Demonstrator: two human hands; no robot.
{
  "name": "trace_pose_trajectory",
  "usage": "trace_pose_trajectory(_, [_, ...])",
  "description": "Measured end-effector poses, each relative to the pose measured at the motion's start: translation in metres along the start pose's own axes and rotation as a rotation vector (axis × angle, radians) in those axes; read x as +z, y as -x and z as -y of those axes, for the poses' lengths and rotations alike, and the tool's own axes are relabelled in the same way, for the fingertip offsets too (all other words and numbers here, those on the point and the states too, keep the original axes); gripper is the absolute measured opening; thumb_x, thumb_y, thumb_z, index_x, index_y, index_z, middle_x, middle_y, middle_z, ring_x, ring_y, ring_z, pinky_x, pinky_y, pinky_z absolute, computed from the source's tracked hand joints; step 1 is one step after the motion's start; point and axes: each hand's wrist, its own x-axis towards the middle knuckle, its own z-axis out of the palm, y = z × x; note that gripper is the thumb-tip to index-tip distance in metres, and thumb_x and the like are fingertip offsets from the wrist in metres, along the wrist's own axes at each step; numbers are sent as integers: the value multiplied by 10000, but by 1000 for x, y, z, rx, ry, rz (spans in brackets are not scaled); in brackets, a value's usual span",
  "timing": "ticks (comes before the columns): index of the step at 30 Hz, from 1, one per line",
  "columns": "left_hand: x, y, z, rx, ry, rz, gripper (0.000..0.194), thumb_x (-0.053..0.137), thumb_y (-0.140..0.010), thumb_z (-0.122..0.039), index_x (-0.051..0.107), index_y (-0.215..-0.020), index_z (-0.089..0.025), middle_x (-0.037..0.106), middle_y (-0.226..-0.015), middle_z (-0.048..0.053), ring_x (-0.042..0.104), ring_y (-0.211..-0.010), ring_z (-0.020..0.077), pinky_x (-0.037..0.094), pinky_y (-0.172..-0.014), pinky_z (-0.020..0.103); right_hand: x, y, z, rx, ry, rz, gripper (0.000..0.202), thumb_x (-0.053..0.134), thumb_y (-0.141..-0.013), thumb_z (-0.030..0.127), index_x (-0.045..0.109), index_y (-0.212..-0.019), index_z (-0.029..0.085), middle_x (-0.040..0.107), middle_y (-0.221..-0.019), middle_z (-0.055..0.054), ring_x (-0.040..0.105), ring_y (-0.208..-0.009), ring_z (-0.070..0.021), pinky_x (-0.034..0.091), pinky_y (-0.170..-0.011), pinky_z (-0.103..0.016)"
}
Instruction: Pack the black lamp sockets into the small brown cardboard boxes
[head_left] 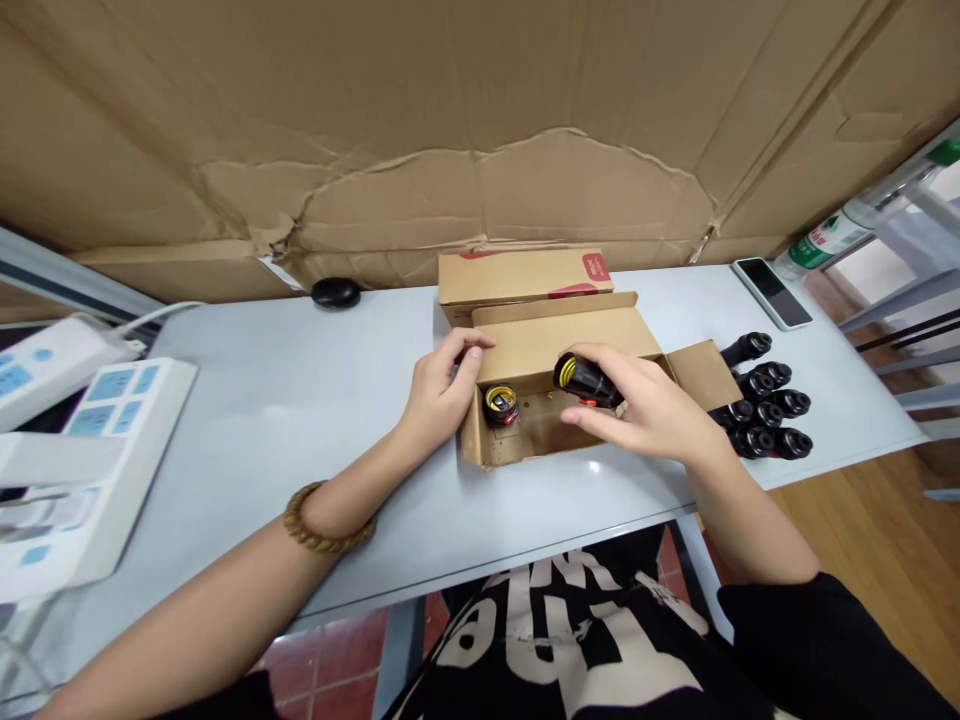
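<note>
An open cardboard box [480, 455] stands on the grey table, its lid raised at the back. Inside its left end rests a black cylinder [501, 404] with a yellow inner ring. My left hand [444, 385] touches the box's left edge, fingers apart and holding nothing. Over the right part of the box, my right hand [637, 400] grips a black flashlight-like part [585, 379] by its right end; it lies tilted, its yellow-threaded opening facing left. Several similar black parts [769, 413] lie in a group to the right of the box.
Behind the open box sits a closed cardboard box [525, 275]. A phone [772, 293] and a plastic bottle [832, 235] are at the back right. A black mouse [335, 293] is at the back left, and white power strips [142, 450] lie at the left.
</note>
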Motion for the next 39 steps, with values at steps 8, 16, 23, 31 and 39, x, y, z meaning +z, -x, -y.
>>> trace_pose_trajectory(8, [0,-1,5,-25,10,73,321,449,-1095,-415,706,-1151,-232,762,-1066,58,684,-993,265,517,-811,372,0,2,-2,-106,17,-19,371,634,-997,244,662,-1363,188,836,-1114,-82,798,-888,-216,642,-797,-333])
trace_pose_trajectory(16, [-1,-2,6,-25,6,86,314,446,-1094,-411,704,-1153,-241,748,-1012,55,679,-969,269,511,-781,379,-1,0,2,6,12,59,485,615,-1105,517,644,-1447,174,817,-1279,-156,816,-1061,-297,662,-896,-413])
trace_pose_trajectory(23, [0,-4,9,-23,9,102,307,459,-1084,-423,703,-1157,-252,727,-939,51,691,-982,285,516,-770,388,-3,1,2,26,-13,24,489,679,-1070,521,638,-1444,208,820,-1272,-127,814,-1054,-279,666,-900,-394])
trace_pose_trajectory(31, [-1,-4,8,-18,5,113,319,453,-1086,-427,707,-1171,-252,730,-940,55,695,-989,290,521,-778,388,2,1,-2,-43,35,57,351,616,-1068,316,654,-1390,182,833,-1166,-107,810,-941,-252,646,-830,-374])
trace_pose_trajectory(39, [-3,-5,7,-7,6,129,318,449,-1095,-421,704,-1176,-249,757,-1003,56,703,-987,279,544,-815,387,0,1,0,78,8,73,516,661,-1075,563,646,-1439,198,820,-1233,-139,804,-1020,-294,645,-894,-409])
